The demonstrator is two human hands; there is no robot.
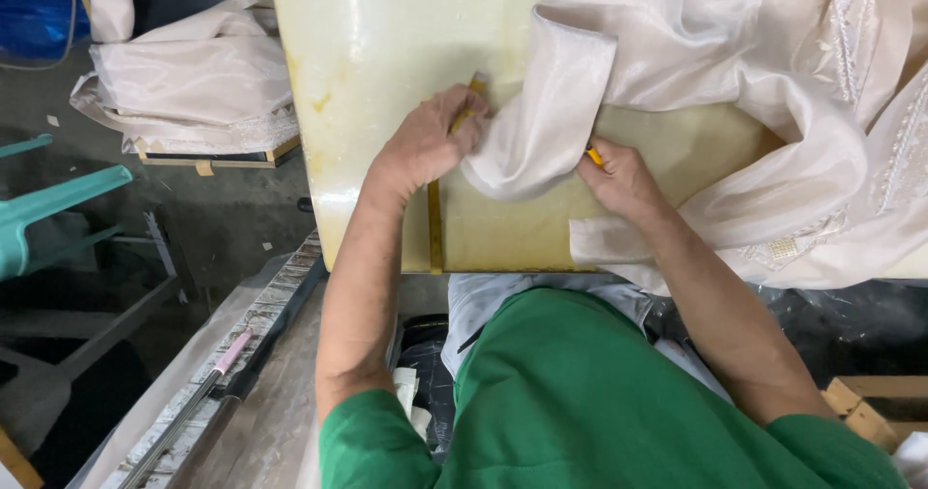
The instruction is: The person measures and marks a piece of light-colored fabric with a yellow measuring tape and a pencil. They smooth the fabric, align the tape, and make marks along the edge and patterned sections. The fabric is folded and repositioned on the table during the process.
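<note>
Head camera looks down on a pale yellowish cutting table (387,83) with a sheer white fabric (677,54) heaped across its upper right. A folded edge of that cloth (527,151) drops to the middle of the table, right between the two hands. The left hand (425,146) lies at about 9 o'clock from the fold, fingers curled shut and pressing down on a yellow ruler (435,218). Its long axis runs nearly 12 to 6 o'clock, from under the knuckles down toward the table's near edge, with a short tip showing again at 12 o'clock above the hand. The right hand (619,175) sits at about 4 o'clock from the fold, closed on a small yellow marking tool (594,156), probably a pencil or chalk, whose tip points toward 10 o'clock and meets the cloth's edge. Both hands touch the fabric; the left is nearer the ruler, the right nearer the hem. At 10 o'clock in the view, more folded white cloth (193,83) lies stacked on a low board.
</note>
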